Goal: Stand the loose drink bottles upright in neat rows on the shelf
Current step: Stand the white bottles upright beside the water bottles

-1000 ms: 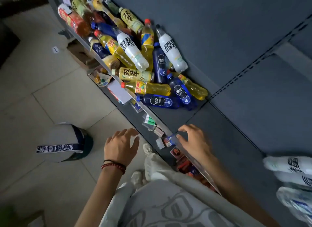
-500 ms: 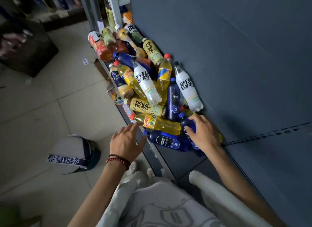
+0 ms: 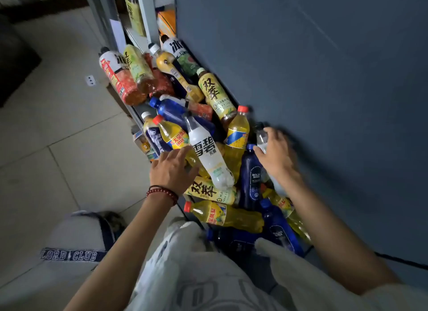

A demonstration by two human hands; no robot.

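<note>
Wears pale shirt (image 3: 199,285) with grey print; red bead bracelet (image 3: 162,193) and dark cord (image 3: 157,187) at left wrist; near left, pale legwear (image 3: 76,232), navy band (image 3: 69,256) lettered LORD CLUB.

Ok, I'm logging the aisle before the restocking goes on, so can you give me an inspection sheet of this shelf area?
Surface: dark shelf, mostly hidden under bottles.
Job's things: bottle pile, all visible ones lying down, none upright.
Clutter: small boxes below the shelf edge.
Hands: left hand open over the pile; right hand grips a clear bottle beside the back panel.
Cables: nothing seen.
Surroundings: tiled floor, blue-grey back panel.
</note>
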